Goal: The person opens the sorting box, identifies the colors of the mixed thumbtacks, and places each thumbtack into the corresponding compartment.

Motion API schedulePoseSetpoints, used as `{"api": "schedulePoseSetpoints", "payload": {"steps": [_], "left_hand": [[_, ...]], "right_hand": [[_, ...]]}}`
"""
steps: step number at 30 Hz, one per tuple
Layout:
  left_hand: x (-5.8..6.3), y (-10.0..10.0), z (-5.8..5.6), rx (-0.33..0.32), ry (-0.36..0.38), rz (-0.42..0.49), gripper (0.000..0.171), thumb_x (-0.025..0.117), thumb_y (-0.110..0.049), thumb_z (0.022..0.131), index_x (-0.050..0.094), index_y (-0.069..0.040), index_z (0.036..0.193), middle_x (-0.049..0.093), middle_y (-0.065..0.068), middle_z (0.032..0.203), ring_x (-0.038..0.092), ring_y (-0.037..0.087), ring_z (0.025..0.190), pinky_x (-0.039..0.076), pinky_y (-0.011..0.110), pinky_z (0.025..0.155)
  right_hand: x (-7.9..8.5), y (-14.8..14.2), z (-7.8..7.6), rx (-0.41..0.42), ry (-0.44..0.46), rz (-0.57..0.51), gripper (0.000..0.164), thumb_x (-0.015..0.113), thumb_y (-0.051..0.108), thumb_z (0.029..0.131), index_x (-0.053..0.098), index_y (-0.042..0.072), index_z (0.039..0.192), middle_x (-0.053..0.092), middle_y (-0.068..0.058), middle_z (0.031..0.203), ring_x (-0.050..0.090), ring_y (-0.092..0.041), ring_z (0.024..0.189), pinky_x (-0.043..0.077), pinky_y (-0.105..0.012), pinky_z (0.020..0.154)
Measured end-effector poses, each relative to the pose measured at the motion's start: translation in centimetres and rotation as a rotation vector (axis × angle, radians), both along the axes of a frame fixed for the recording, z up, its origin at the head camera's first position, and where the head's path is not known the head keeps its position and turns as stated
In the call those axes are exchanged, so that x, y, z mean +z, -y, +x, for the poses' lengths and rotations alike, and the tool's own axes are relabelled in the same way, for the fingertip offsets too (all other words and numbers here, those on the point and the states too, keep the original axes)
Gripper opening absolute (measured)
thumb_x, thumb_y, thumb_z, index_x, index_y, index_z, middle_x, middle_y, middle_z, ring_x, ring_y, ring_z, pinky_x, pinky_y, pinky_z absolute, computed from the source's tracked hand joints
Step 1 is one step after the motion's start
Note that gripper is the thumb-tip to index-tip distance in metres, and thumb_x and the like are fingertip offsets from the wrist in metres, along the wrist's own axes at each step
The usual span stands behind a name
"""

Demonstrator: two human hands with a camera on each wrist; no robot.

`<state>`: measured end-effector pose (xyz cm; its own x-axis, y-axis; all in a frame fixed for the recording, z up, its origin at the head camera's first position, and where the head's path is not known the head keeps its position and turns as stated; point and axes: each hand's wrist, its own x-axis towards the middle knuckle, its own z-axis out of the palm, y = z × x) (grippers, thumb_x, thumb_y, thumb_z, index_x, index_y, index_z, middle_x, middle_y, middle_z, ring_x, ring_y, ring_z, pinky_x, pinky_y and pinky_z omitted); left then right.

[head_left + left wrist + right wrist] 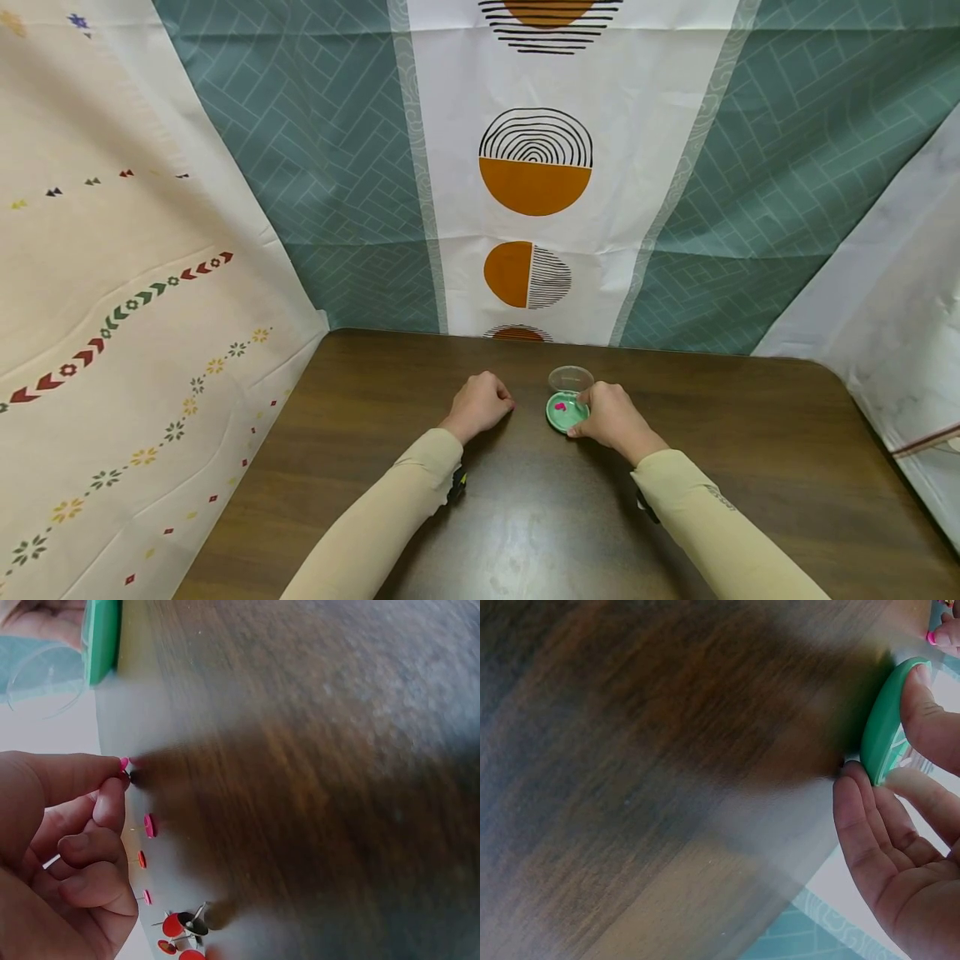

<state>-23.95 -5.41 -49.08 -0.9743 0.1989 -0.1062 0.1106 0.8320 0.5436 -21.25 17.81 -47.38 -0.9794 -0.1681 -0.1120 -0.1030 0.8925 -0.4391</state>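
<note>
My left hand (480, 407) is low over the table, left of a small round green case (553, 423). In the left wrist view its thumb and forefinger pinch a pink thumbtack (124, 762). My right hand (613, 423) holds the case by its edge, thumb on the near side and fingers at the far side. The case's clear lid (570, 379) stands open toward the back. Inside lie small pink pieces (560, 407), too small to tell apart. Beside my left fingers are a magenta thumbtack (149, 825), an orange-red thumbtack (141, 859) and another pink thumbtack (147, 897).
More loose thumbtacks, among them a red one (173, 925), lie clustered beneath my left hand, some points up. The brown wooden table (360, 500) ends at a patterned curtain (352, 167) behind; pale cloths hang at both sides.
</note>
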Motion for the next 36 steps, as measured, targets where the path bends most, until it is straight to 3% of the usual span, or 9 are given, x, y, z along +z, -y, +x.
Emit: {"api": "schedulePoseSetpoints", "payload": {"steps": [16,26,36], "left_hand": [[0.7,0.1,0.0,0.012,-0.036,0.046,0.012,0.065,-0.024,0.082,0.075,-0.020,0.075,0.067,-0.011,0.073,0.056,0.008,0.064,0.043,0.027,0.053],[1.4,-0.4,0.0,0.014,-0.046,0.110,0.012,0.065,-0.028,0.084,0.074,-0.022,0.079,0.068,-0.011,0.076,0.059,0.008,0.069,0.046,0.027,0.059],[2.2,-1.7,0.1,0.050,-0.172,0.276,0.009,0.066,-0.029,0.084,0.073,-0.023,0.080,0.069,-0.012,0.077,0.060,0.005,0.073,0.047,0.024,0.063]], "right_hand": [[-0.2,-0.1,0.1,0.011,-0.030,-0.004,0.061,0.088,0.034,0.055,0.069,0.002,0.103,0.069,-0.012,0.107,0.061,-0.025,0.096,0.049,-0.041,0.083],[-0.2,-0.1,0.2,0.010,-0.032,-0.003,0.059,0.088,0.033,0.056,0.070,0.001,0.102,0.069,-0.012,0.105,0.062,-0.026,0.095,0.048,-0.041,0.082],[-0.2,-0.2,0.2,0.009,-0.035,-0.002,0.060,0.088,0.033,0.055,0.070,0.001,0.103,0.069,-0.013,0.106,0.062,-0.028,0.097,0.048,-0.042,0.083]]}}
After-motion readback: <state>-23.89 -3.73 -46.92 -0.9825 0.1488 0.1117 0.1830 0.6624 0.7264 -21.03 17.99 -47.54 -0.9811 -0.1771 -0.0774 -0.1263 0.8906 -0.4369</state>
